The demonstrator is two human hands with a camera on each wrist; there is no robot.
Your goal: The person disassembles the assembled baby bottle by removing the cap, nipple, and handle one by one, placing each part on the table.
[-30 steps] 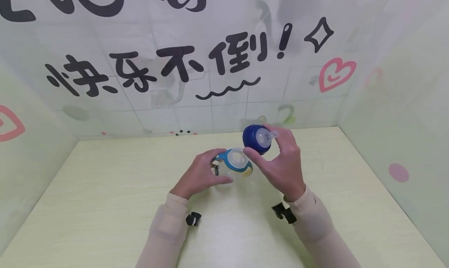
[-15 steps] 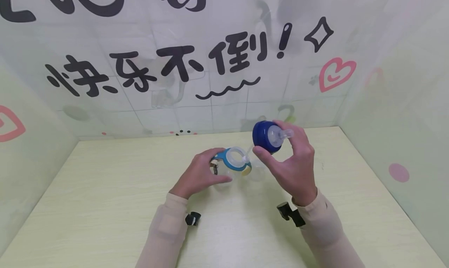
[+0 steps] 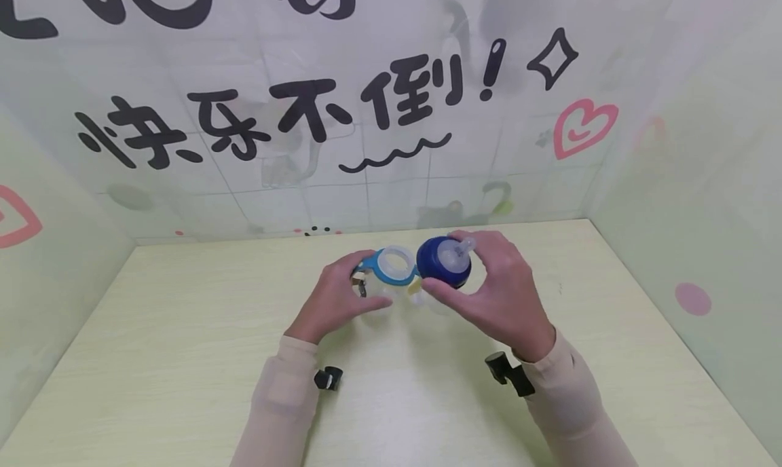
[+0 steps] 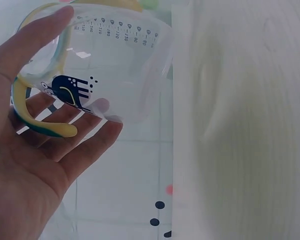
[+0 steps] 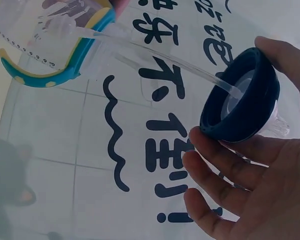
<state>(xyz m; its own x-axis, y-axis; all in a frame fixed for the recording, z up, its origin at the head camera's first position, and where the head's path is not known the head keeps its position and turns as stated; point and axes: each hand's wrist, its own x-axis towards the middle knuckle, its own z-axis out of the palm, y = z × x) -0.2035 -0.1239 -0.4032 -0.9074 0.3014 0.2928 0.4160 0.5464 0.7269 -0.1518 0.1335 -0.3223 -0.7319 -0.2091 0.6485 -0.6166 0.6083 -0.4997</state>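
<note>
My left hand grips a clear baby bottle by its side, above the table. Around its neck runs a blue-and-yellow ring with handles, and its wide mouth is uncovered. Right of it, my right hand holds a dark blue bottle collar between thumb and fingers. A clear teat pokes out of the collar. From the collar's underside a thin clear straw reaches toward the bottle, with a rounded end. Whether that end is inside or in front of the bottle, I cannot tell.
A pale wood-grain table lies beneath both hands. White printed sheeting with dark lettering rises at its back edge, and more sheeting stands along the right side. Black clips sit at both wrists.
My right hand first moved the collar right and up, away from the bottle, then back left and down beside it. My left hand shifted slightly left and up with the bottle.
</note>
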